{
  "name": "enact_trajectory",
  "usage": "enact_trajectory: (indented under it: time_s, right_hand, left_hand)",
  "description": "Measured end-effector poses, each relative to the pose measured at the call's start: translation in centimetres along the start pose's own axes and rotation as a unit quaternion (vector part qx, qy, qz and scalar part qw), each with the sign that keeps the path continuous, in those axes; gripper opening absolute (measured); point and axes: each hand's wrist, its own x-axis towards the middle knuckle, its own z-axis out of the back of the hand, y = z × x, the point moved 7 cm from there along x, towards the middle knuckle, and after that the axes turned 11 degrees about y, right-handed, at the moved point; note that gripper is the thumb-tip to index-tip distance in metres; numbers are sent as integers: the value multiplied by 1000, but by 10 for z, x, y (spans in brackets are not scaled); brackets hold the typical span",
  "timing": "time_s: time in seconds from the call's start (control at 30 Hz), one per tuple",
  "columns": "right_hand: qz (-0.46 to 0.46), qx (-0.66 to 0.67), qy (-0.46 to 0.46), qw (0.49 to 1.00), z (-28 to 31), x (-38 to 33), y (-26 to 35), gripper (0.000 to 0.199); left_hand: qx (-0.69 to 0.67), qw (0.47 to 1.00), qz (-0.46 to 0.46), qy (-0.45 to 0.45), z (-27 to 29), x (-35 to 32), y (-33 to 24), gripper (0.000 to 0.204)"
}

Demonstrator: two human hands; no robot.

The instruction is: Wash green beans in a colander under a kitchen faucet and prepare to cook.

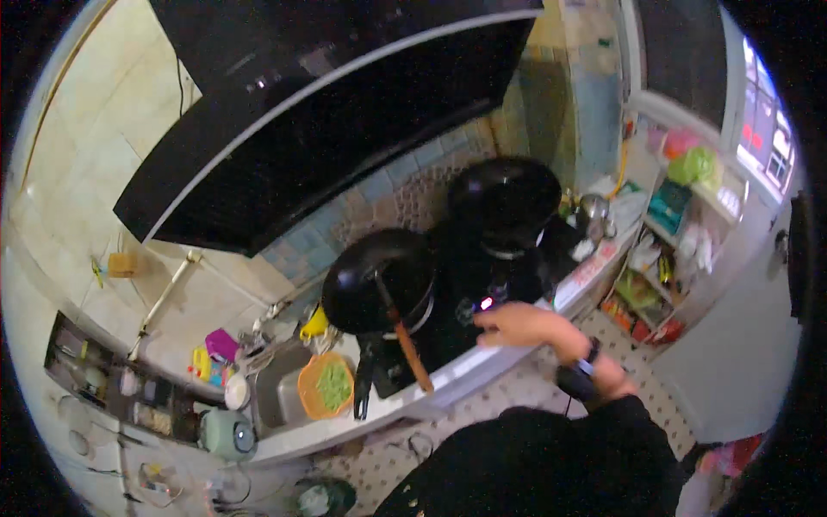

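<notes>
My right hand [521, 326] reaches over the front edge of a black cooktop [457, 332], its fingers stretched out and slightly apart. The fingertips are close to a round control knob [466, 310] and a small glowing display [487, 303]; whether they touch is too blurred to tell. Nothing shows in this hand. A black wok [345, 289] stands on the left burner, and in it rests a spatula with a wooden handle [407, 349] jutting toward me. On the right burner sits a second dark wok [504, 202]. My left hand is out of view.
A dark range hood [345, 112] overhangs the stove. Left of it, an orange basket [307, 379] with green cut vegetables [333, 385] sits at the sink [277, 392]. A greenish appliance [226, 432] stands farther left. Shelves with bags [659, 258] are at right.
</notes>
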Motion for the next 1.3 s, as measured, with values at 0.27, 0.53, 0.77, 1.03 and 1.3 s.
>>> enact_trajectory:
  time_s: [0.27, 0.53, 0.77, 1.03, 1.3]
  right_hand:
    - [131, -257, -609, 739, 248, -175, 100, 48]
    - [193, -300, -596, 719, 337, -27, 108, 72]
    - [123, -316, -660, 670, 361, 8, 124, 60]
    - [334, -324, -618, 634, 338, 23, 202, 55]
    - [263, -364, -616, 647, 325, 53, 217, 54]
  left_hand:
    - [-58, 991, 15, 117, 17, 39, 6, 23]
    - [-24, 993, -72, 93, -29, -2, 35, 25]
    - [-21, 993, -109, -25, 50, 14, 73, 19]
    - [-161, 982, -91, -21, -7, -28, 73, 19]
    - [-170, 975, -134, 52, 12, -25, 85, 17]
